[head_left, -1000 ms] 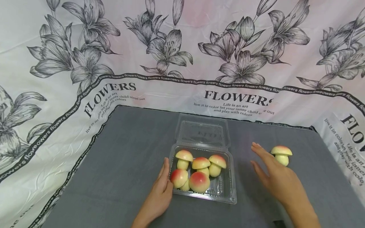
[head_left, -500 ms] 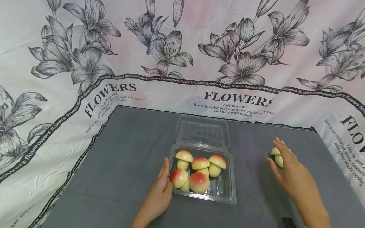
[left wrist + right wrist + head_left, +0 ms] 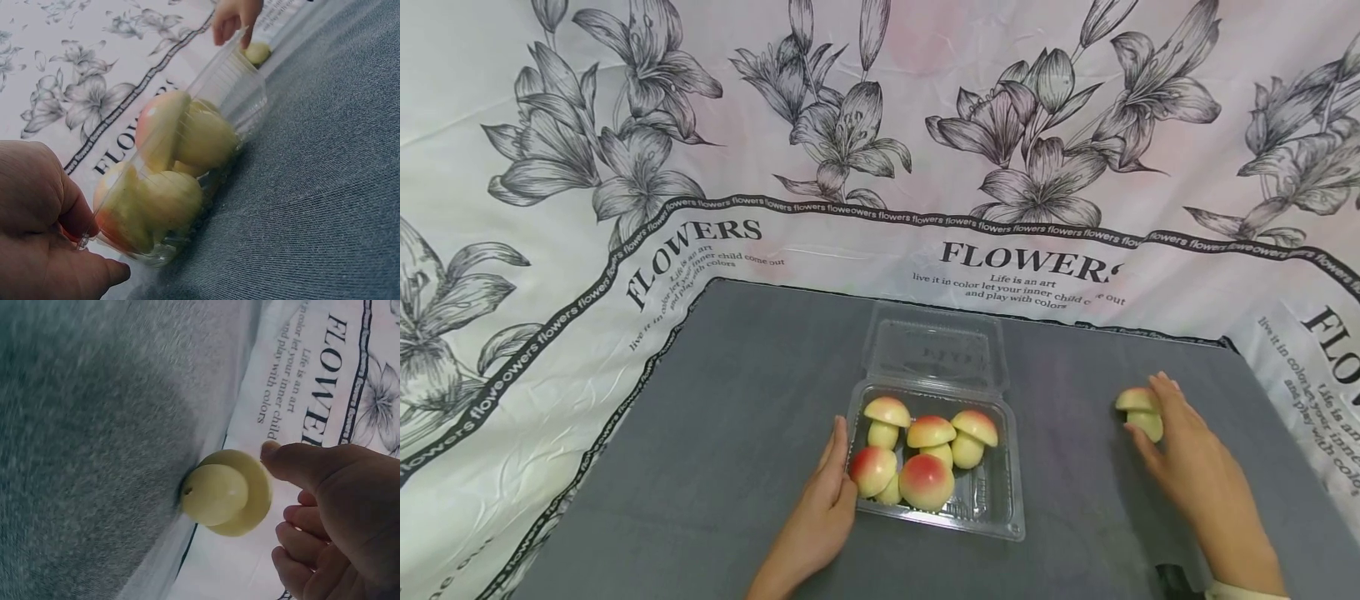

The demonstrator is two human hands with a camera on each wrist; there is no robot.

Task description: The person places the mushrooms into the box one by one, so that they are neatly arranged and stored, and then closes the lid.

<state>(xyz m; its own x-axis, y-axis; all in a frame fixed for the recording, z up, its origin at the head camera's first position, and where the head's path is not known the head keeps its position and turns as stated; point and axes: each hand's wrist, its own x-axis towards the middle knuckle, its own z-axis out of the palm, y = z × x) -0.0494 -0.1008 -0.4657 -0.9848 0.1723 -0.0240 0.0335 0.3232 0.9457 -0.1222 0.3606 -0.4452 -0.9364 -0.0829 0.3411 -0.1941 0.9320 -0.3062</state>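
Note:
In the head view, a clear plastic clamshell box [image 3: 1004, 490] lies with its lid folded back. Several toy mushrooms [image 3: 927, 481] with red and yellow caps fill most of its base. My left hand [image 3: 818, 515] holds the box's left side; in the left wrist view its thumb and fingers pinch the rim. Off to the right, a single mushroom [image 3: 1135, 401] sits on the cloth. My right hand [image 3: 1201, 471] is right beside it, thumb in front and fingers behind. In the right wrist view a small gap shows between the thumb and the pale cap [image 3: 259, 500].
Dark grey cloth [image 3: 715, 450] covers the table. Behind it rises a white curtain [image 3: 880, 233] printed with flowers and lettering. The clear lid [image 3: 934, 343] extends toward the back edge. A black object [image 3: 1176, 581] shows by the right wrist.
My right hand has moved to the right, over to the far side of the single mushroom, partly covering it on the way. The left hand and the box have stayed put.

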